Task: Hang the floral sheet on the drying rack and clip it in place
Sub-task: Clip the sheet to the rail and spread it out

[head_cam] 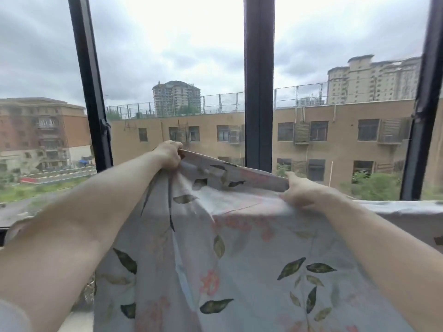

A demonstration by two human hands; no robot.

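The floral sheet is pale grey-blue with green leaves and pink flowers. It hangs down in front of me and fills the lower middle of the view. My left hand grips its top edge, raised higher at the left. My right hand pinches the same edge lower and to the right. The edge runs taut between both hands. More of the sheet lies draped flat off to the right at sill height. No drying rack bar or clip shows; the cloth hides whatever is beneath it.
A large window with dark frame posts stands straight ahead, another slanted post at the left and one at the right. Outside are tan buildings and a cloudy sky.
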